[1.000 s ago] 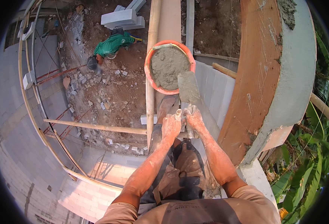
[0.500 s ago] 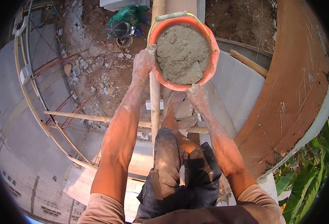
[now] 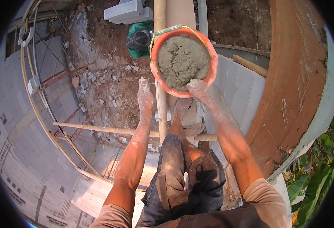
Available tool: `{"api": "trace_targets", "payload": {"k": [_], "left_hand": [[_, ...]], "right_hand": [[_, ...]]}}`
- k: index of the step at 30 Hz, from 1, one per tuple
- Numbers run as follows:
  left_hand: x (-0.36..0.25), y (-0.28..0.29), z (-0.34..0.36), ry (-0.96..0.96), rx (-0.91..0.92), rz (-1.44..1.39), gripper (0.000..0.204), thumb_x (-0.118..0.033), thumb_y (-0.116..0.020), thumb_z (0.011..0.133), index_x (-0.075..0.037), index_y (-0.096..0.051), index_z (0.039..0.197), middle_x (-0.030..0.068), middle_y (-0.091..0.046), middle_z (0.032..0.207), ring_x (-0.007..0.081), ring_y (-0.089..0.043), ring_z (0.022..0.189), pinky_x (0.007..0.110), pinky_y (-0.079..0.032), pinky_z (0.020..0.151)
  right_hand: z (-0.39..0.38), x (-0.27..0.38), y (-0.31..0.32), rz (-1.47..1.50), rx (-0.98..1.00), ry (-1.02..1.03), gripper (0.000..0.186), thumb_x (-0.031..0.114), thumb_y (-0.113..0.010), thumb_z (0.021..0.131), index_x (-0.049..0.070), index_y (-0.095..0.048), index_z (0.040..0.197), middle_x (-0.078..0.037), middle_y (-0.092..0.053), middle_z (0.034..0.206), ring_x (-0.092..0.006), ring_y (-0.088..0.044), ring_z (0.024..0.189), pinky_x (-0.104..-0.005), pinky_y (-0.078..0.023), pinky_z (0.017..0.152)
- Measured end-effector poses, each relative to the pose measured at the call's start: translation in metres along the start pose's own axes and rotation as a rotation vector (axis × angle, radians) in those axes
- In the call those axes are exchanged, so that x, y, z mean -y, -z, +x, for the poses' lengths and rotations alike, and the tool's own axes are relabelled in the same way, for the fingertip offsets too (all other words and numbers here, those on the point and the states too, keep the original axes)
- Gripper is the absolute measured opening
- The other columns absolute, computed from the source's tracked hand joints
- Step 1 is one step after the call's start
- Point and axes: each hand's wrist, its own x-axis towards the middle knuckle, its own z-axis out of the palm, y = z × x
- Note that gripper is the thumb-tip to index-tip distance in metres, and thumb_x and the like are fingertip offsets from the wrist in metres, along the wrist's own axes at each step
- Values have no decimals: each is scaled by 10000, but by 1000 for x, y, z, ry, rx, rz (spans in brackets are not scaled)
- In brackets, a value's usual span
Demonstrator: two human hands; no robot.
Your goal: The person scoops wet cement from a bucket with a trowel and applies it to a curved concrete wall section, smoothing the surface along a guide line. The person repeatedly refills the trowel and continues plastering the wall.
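An orange bucket point(image 3: 212, 66) full of grey mortar point(image 3: 182, 57) sits at the top centre over a wooden plank point(image 3: 178, 13) and a bamboo pole point(image 3: 159, 13), its handle raised at the back. My right hand point(image 3: 198, 88) grips the bucket's near rim, fingertips against the mortar. My left hand point(image 3: 145, 95) hangs just left of the bucket, apart from it, with its fingers curled; what they hold, if anything, is unclear. My bare feet point(image 3: 182, 108) are below the bucket on the narrow walkway.
Down on the rubble-strewn dirt point(image 3: 106, 95), a co-worker in green point(image 3: 136, 28) bends near white blocks point(image 3: 119, 15). Bamboo and metal scaffolding point(image 3: 43, 110) runs along the left. A block wall point(image 3: 235, 91) and curved brown board point(image 3: 284, 76) border my right, with plants point(image 3: 315, 174) beyond.
My left hand has left the bucket's side and moved lower. My right hand has risen onto the near rim. The trowel seen earlier is out of sight. The co-worker has shifted right.
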Motion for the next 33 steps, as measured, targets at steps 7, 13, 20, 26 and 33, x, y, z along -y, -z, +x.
{"api": "trace_targets", "payload": {"k": [7, 13, 20, 26, 33], "left_hand": [[16, 55, -119, 89, 330, 338, 552, -406, -422, 1003, 29, -503, 1334, 242, -472, 1400, 361, -405, 1345, 403, -296, 1117], [-57, 107, -177, 71, 571, 336, 511, -380, -503, 977, 13, -537, 1301, 251, -486, 1377, 372, -428, 1325, 423, -322, 1101], [-111, 127, -265, -159, 839, 736, 560, -328, -677, 856, -66, -527, 1329, 241, -374, 1453, 483, -323, 1340, 516, -331, 1083], [-99, 93, -264, -236, 731, 908, 446, -275, -695, 818, -119, -604, 1225, 213, -427, 1391, 476, -390, 1262, 544, -406, 1000], [-97, 92, -261, -251, 728, 924, 426, -291, -680, 826, -119, -616, 1211, 196, -443, 1392, 452, -394, 1279, 529, -410, 1009]], "right_hand": [[-22, 69, -4, 53, -66, -270, 248, 149, -530, 873, -82, -487, 953, -281, -650, 812, -404, -677, 856, -477, -548, 750], [2, 45, -2, 220, -45, -215, 209, 127, -556, 822, -66, -525, 894, -313, -630, 861, -449, -647, 863, -509, -528, 766], [6, 19, -7, 464, 5, -168, 302, 178, -593, 779, -42, -552, 981, -259, -622, 939, -418, -619, 901, -482, -488, 793], [-3, 18, 19, 741, 320, -337, 345, 181, -619, 745, -54, -549, 989, -228, -618, 855, -369, -628, 837, -439, -500, 765], [-33, 2, -6, 508, -53, -102, 322, 142, -634, 708, -21, -575, 979, -210, -644, 893, -396, -629, 879, -451, -492, 773]]}}
